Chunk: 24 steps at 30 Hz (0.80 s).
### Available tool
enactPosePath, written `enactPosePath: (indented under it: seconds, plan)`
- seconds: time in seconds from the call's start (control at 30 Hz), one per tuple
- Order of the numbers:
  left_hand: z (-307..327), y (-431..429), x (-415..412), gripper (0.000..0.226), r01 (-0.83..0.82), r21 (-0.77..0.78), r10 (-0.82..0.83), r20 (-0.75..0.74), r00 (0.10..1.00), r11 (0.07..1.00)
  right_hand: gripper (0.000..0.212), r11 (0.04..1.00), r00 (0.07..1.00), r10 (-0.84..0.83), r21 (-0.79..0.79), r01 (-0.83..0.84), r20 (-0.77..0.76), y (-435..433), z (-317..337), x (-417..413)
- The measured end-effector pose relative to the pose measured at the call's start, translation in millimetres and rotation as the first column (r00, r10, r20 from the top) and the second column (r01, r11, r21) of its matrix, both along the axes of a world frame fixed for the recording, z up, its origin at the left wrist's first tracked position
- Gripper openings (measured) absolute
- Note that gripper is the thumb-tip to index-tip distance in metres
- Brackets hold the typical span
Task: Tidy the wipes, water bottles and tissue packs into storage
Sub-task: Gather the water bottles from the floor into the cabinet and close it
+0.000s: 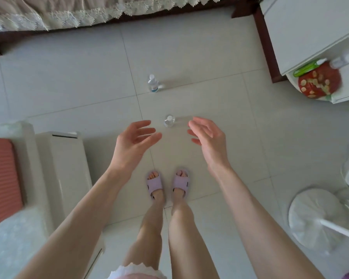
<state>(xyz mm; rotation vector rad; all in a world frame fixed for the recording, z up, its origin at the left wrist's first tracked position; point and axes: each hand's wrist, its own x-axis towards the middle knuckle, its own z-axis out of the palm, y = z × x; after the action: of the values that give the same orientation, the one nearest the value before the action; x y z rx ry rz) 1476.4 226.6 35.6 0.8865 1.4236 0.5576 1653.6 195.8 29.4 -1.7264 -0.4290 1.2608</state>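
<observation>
Near bottle [169, 121] on floor [210, 57] btwn left hand [133, 143] & right hand [207, 137]; far bottle [153, 83] beyond, bed [48, 13] behind.

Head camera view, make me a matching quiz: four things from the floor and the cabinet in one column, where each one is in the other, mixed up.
Things
1. far bottle
2. near bottle
3. red pack
4. slippers

Places
A. on the person's feet
B. in the white cabinet, on its open shelf
C. on the floor, toward the bed
D. on the floor, seen between the left hand and right hand

Pairs: 1-C, 2-D, 3-B, 4-A
</observation>
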Motion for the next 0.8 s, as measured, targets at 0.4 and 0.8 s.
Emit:
enactPosePath:
  seconds: [0.4,0.8]
  plan:
    - [-142.7,77.7,49.8,0.04,-0.096,-0.146,0.09,-0.049,0.995,0.985,0.012,0.971,0.985,0.163,-0.169,-0.17,-0.054,98.1,-153.3,36.2]
    - [-335.1,106.8,57.3,0.052,-0.16,-0.238,0.151,-0.053,0.987,0.958,0.035,0.944,0.975,0.217,-0.243,-0.224,-0.055,130.0,-337.3,51.0]
